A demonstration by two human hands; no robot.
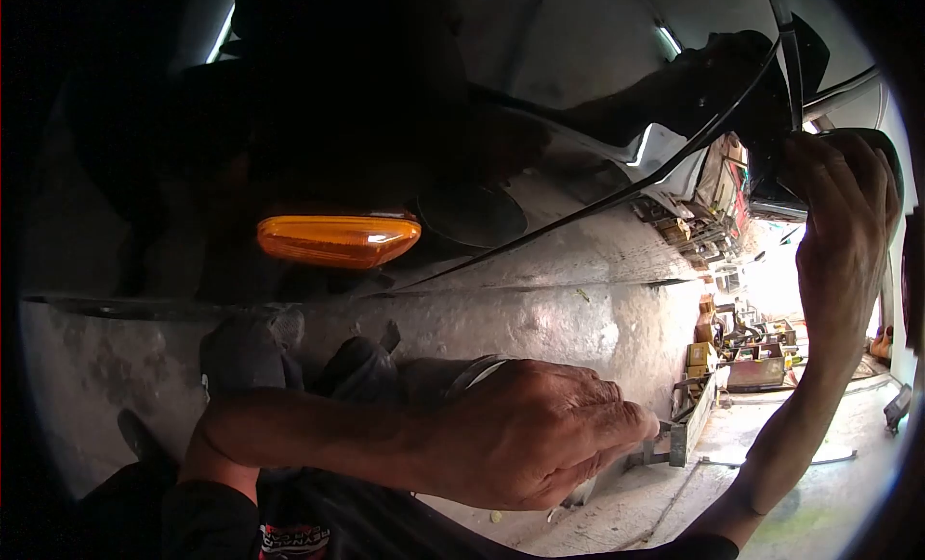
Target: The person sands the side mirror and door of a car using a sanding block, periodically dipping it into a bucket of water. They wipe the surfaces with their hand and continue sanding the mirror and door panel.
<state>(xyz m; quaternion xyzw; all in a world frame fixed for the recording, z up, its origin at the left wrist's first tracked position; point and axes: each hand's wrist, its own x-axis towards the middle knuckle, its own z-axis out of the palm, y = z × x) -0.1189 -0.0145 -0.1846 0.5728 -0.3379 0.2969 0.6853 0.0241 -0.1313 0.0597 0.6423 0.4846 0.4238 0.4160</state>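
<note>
A glossy black car panel [337, 175] fills the upper left, with an orange side marker light [337, 240] set in it. My left hand [544, 435] is closed in the lower middle, below and to the right of the light. Its thumb and forefinger press together towards the right; what they hold, if anything, is hidden. At the upper right, my right hand [843, 194] is raised, its fingers bent over a black rounded car part [879, 151] that looks like a mirror housing. The fingertips are in shadow there.
Dark seams [578, 213] run across the glossy bodywork, which mirrors the surroundings. Open boxes and tool trays [756, 367] stand on the pale floor [771, 430] at the right. My dark-clothed legs and a shoe [246, 353] are below the panel's lower edge.
</note>
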